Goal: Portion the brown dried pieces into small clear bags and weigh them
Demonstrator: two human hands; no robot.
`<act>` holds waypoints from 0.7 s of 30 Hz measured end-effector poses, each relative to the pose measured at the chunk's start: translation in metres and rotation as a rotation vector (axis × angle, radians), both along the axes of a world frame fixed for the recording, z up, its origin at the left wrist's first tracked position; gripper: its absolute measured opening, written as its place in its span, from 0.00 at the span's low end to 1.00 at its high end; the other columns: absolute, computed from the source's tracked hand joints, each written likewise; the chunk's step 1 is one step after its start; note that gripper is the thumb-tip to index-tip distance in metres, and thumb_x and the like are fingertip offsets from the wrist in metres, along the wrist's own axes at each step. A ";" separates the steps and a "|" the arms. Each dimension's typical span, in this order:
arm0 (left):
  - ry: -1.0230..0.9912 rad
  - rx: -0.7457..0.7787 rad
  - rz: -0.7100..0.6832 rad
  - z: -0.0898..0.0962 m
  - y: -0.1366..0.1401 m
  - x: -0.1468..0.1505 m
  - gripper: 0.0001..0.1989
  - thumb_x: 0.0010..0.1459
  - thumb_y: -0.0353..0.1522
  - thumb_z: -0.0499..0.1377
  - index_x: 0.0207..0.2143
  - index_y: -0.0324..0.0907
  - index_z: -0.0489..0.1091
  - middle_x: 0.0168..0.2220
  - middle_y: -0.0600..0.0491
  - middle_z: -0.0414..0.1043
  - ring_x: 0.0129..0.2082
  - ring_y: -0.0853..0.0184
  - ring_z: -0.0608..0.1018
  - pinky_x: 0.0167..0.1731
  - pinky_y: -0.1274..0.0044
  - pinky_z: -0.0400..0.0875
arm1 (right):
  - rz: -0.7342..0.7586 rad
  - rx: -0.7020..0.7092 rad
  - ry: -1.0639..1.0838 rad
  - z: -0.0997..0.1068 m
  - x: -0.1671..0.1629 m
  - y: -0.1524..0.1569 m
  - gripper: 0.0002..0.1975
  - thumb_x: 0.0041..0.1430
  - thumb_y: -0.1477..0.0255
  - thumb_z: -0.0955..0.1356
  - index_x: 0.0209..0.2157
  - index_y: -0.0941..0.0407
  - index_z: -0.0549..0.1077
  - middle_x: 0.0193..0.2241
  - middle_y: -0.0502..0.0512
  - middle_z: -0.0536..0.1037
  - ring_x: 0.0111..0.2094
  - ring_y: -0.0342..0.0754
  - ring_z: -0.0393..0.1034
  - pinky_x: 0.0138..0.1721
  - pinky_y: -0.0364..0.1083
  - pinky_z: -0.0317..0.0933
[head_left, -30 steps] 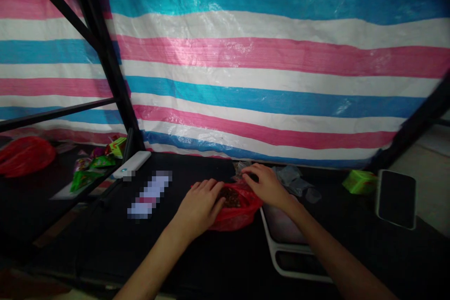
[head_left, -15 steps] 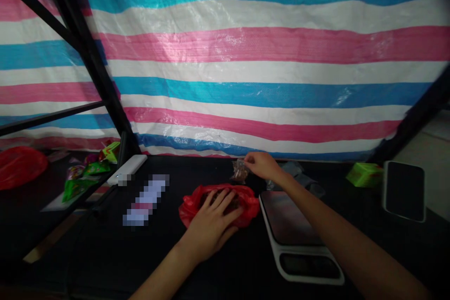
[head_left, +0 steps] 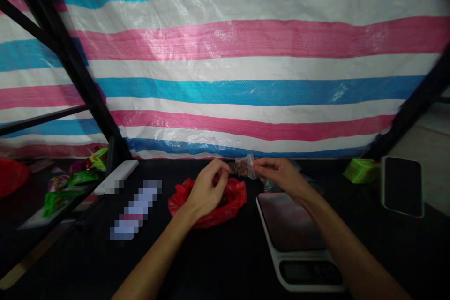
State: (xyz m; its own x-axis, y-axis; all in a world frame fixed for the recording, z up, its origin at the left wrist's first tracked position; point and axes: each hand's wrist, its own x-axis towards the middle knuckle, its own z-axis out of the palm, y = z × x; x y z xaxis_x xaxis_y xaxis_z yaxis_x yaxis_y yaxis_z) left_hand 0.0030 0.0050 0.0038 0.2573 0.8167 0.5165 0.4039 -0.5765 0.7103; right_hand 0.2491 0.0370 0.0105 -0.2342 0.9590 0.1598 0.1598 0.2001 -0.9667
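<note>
My right hand (head_left: 277,173) pinches the edge of a small clear plastic bag (head_left: 245,166) with brown contents, held up behind the red bag. My left hand (head_left: 210,188) is over the open red plastic bag (head_left: 235,202), its fingers curled together and their tips close to the small bag's left side. Whatever those fingers hold, if anything, is too small or hidden to tell. Inside the red bag, dark brown contents show only in part. Under my right forearm lies a white kitchen scale (head_left: 281,262) with a dark plate.
Clear plastic bags (head_left: 272,186) lie behind the scale. To the right are a green box (head_left: 361,171) and a phone-like device (head_left: 402,186). A white bar (head_left: 121,173), a blurred-out item (head_left: 137,211) and green packets (head_left: 61,201) are at left, near black frame bars.
My left hand has lifted from inside the red bag, its spread fingers now curled, and come near the small clear bag. My right hand still holds that bag, now turned more sideways.
</note>
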 end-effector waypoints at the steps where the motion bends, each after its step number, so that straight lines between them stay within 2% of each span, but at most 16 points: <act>1: -0.092 -0.032 -0.027 0.000 0.007 0.009 0.11 0.69 0.35 0.52 0.36 0.41 0.70 0.33 0.53 0.70 0.33 0.67 0.71 0.35 0.75 0.66 | -0.005 0.017 0.006 -0.003 -0.005 -0.003 0.19 0.52 0.57 0.76 0.38 0.56 0.84 0.35 0.57 0.85 0.32 0.49 0.77 0.33 0.46 0.70; 5: -0.328 -0.226 -0.216 -0.019 0.015 0.037 0.14 0.68 0.42 0.57 0.34 0.40 0.68 0.27 0.58 0.64 0.26 0.72 0.65 0.29 0.79 0.60 | -0.004 0.082 0.005 -0.018 -0.024 -0.015 0.15 0.54 0.60 0.75 0.37 0.56 0.83 0.34 0.56 0.85 0.34 0.51 0.79 0.37 0.48 0.73; 10: -0.538 -0.371 -0.218 -0.043 0.010 0.042 0.17 0.62 0.43 0.64 0.32 0.41 0.64 0.25 0.61 0.61 0.24 0.75 0.63 0.26 0.81 0.56 | -0.045 0.151 -0.062 -0.030 -0.038 -0.024 0.11 0.58 0.66 0.72 0.41 0.55 0.81 0.36 0.55 0.85 0.38 0.51 0.80 0.42 0.49 0.73; 15: -0.597 -0.496 -0.279 -0.044 0.010 0.034 0.20 0.60 0.47 0.65 0.34 0.40 0.67 0.27 0.58 0.67 0.25 0.74 0.67 0.29 0.80 0.61 | -0.123 0.222 -0.131 -0.025 -0.046 -0.033 0.12 0.58 0.68 0.71 0.44 0.53 0.78 0.34 0.53 0.84 0.34 0.50 0.79 0.40 0.48 0.73; 18: -0.600 -0.516 -0.298 -0.044 0.009 0.034 0.20 0.62 0.48 0.63 0.35 0.39 0.68 0.26 0.58 0.65 0.25 0.74 0.65 0.29 0.80 0.60 | -0.124 0.250 -0.181 -0.023 -0.045 -0.035 0.13 0.58 0.69 0.71 0.46 0.51 0.78 0.33 0.52 0.84 0.34 0.50 0.79 0.40 0.49 0.73; 21: -0.618 -0.504 -0.300 -0.046 0.009 0.035 0.21 0.62 0.50 0.62 0.34 0.40 0.68 0.27 0.58 0.64 0.25 0.73 0.64 0.29 0.79 0.60 | -0.100 0.213 -0.196 -0.028 -0.043 -0.033 0.12 0.60 0.69 0.71 0.47 0.50 0.77 0.34 0.52 0.84 0.35 0.51 0.79 0.38 0.49 0.73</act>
